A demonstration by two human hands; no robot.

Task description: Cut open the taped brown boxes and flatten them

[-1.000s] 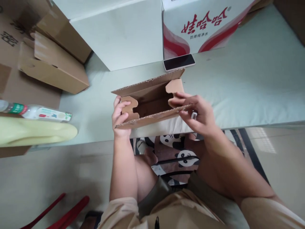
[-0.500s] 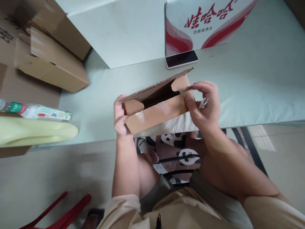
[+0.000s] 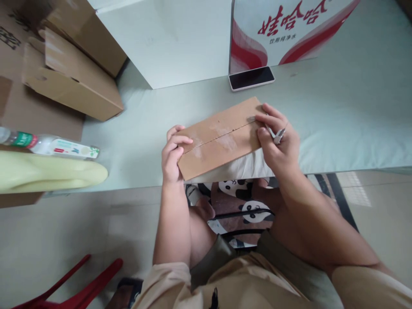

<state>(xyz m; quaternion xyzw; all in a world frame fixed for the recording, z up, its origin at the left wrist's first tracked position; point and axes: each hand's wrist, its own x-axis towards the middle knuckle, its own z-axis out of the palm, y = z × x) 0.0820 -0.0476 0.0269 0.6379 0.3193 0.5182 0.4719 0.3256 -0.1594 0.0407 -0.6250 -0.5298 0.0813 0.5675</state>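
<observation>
A small brown cardboard box is held between my two hands above the table's front edge. Its two top flaps meet in a seam along the middle, with pale scuffs where tape may have been. My left hand grips the left end, fingers resting over the flaps. At the right end, my right hand is closed on the box, its fingertips on the top near the seam. Tucked in that same hand is a small white and silver object; its kind is not clear.
A phone lies beyond the box, before a white and red carton and a large white box. More cardboard boxes, a plastic bottle and a pale yellow object are at left. A red frame is below.
The top flaps, raised with a dark gap between them half a second ago, are now folded down flat. My left fingers have moved onto the top.
</observation>
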